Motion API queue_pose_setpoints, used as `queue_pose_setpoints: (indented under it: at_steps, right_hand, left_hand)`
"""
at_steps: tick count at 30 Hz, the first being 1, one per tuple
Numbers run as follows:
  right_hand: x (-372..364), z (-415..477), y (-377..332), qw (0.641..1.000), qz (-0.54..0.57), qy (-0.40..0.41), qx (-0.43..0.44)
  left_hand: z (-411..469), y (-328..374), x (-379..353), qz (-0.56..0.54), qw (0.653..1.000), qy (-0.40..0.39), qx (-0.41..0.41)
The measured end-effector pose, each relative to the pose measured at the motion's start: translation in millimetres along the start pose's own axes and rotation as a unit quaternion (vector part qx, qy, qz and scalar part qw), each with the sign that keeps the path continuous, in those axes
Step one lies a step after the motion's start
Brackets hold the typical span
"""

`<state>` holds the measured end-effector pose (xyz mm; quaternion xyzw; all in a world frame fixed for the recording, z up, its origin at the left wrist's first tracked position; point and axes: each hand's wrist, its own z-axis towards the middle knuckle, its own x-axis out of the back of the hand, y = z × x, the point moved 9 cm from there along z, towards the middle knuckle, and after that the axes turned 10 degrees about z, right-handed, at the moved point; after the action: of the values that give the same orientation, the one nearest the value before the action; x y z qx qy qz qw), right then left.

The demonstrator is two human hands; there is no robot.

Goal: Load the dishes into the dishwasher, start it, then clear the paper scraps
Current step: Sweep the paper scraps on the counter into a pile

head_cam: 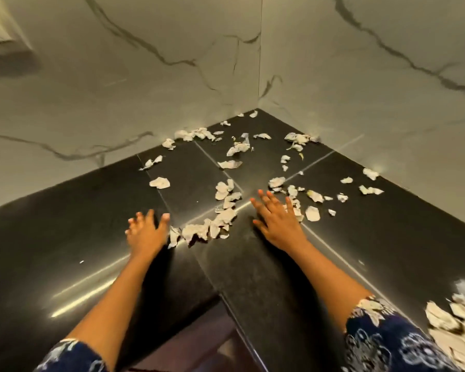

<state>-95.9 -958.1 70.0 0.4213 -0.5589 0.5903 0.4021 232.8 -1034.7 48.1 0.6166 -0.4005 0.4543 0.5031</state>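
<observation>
Left hand (145, 232): fingers blurred; contact with the desk (65, 237) cannot be told. Right hand (277, 221): covers part of the paper scraps (297, 210) under its fingers. Scrap heap (457, 323), lower right: blurred, cut off by the right edge. Wall fitting (0, 30), top left: cropped, blurred, unidentifiable. Sleeves (387, 345) run off the bottom edge. Markings on scraps too small to tell.
</observation>
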Motion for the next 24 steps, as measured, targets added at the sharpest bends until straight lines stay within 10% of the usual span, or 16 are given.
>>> queue_pose_setpoints:
  at_steps: [5, 13, 17, 24]
  right_hand:
    - [-5, 45, 20, 0.994, -0.094, -0.055, 0.026]
    - [30, 3, 104, 0.981, -0.061, 0.025, -0.182]
    - [62, 32, 103, 0.978, 0.075, 0.122, -0.154]
    - [17, 128, 44, 0.994, 0.036, -0.077, 0.068]
  left_hand:
    - [-16, 120, -38, 0.055, 0.985, 0.004, -0.163]
    - [-31, 230, -53, -0.067, 0.94, -0.084, -0.323]
    - [40, 161, -7, -0.148, 0.965, 0.033, -0.215]
    - [157, 19, 0, 0.041, 0.999, 0.004, 0.028]
